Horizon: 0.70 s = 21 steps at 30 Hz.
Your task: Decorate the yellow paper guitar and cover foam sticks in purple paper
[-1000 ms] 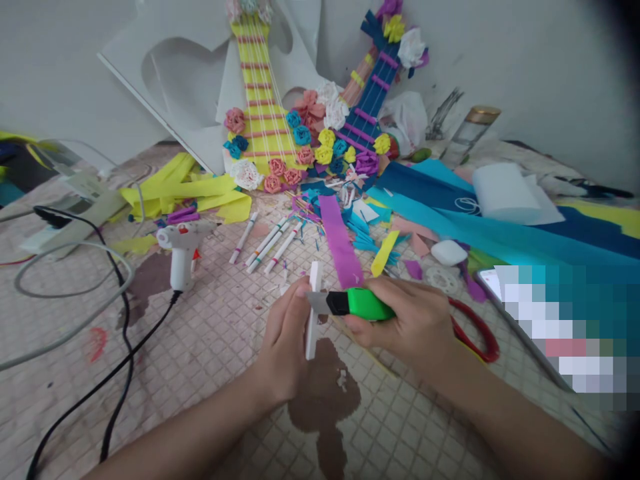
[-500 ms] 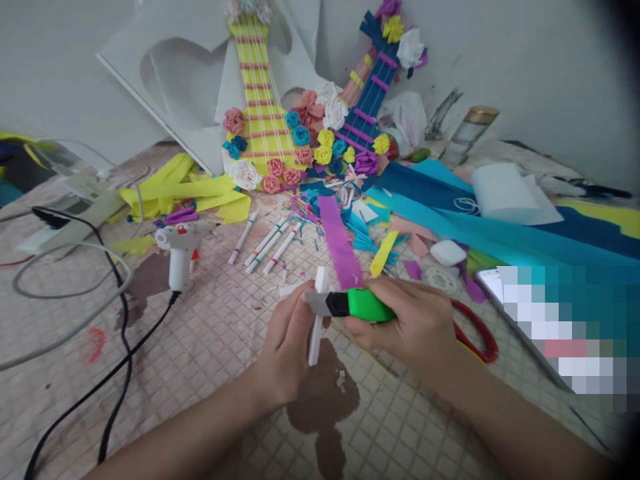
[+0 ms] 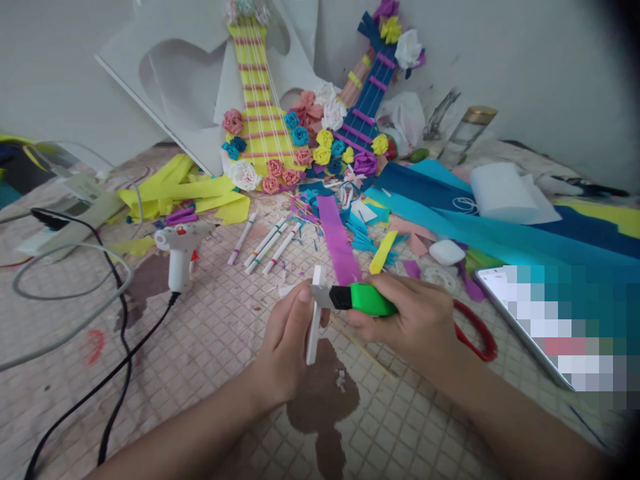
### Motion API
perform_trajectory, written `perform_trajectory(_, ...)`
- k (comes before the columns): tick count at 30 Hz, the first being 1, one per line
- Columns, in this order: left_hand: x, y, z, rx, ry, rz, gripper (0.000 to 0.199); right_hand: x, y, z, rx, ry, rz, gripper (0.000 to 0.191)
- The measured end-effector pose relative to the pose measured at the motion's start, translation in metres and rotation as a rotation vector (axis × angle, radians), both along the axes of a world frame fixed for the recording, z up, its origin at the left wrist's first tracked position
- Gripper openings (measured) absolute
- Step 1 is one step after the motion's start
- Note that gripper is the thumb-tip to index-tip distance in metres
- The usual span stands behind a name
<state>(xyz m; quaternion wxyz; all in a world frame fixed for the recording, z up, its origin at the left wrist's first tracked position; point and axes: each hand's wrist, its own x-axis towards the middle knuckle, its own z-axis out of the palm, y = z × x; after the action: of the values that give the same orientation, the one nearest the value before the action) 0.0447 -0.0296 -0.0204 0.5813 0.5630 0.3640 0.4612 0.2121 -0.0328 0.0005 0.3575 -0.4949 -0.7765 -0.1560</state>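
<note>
Slightly to the right is where the green cutter [image 3: 373,299] has drawn since the frame half a second ago, its blade [image 3: 323,297] now reaching less far over the left thumb, while the top end of the white strip [image 3: 313,337] has swung a little to the left. The strip sits between the person's two hands, in front of the body, seemingly held just above the surface [image 3: 225,407]. It lies to the left of the right grip [image 3: 417,317], and the left grip [image 3: 287,343] is the nearer one, touching it. Its long axis runs nearly up and down in the view, far end tipped slightly right; the blade crosses it almost squarely, above its middle. Whether the edge has bitten in cannot be told.

Fingers and thumb of the left grip pinch the strip; those of the right are wrapped round the cutter's handle. The strip is narrow, straight-sided and plain white, with a flat front face and a shaded side, and looks like foam or board. Both ends project past the left thumb.
</note>
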Motion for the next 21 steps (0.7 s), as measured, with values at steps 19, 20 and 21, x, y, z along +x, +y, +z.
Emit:
perform_trajectory(19,0.0044,-0.0048,0.0037,-0.082,-0.132,-0.032,0.039,0.0051,0.0040,-0.0057,-0.001,0.027,-0.021,0.050)
perform_trajectory(20,0.0045,-0.0048,0.0038,-0.088,-0.133,-0.031,0.040,0.0054,0.0041,-0.0057,0.002,0.028,-0.023,0.049)
perform_trajectory(21,0.0047,-0.0047,0.0036,-0.091,-0.132,-0.033,0.040,0.0057,0.0043,-0.0056,0.001,0.028,-0.023,0.049)
